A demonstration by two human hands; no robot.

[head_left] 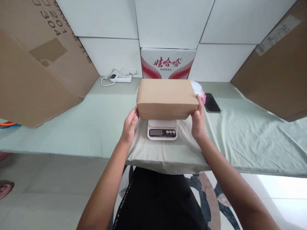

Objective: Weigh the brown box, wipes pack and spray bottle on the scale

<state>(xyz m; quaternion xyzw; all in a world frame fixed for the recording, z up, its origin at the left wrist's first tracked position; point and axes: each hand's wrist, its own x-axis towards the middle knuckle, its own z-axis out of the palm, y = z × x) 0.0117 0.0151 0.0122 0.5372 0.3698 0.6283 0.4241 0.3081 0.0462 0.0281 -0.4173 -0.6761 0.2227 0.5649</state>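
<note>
A closed brown cardboard box point(166, 97) rests on a small white kitchen scale point(162, 129) at the middle of the table. My left hand point(130, 124) cups the box's left end. My right hand point(197, 118) presses against its right end, thumb up along the edge. Both hands grip the box from the sides. The scale's display faces me, and most of its platform is hidden under the box.
A pale green cloth covers the table point(83, 127). A black phone point(212, 103) and a pink-and-white item point(199, 91) lie right of the box. A white power strip point(121, 77) sits at the back left. Large cardboard boxes point(35, 64) point(280, 70) flank both sides; a red-and-white carton point(168, 64) stands behind.
</note>
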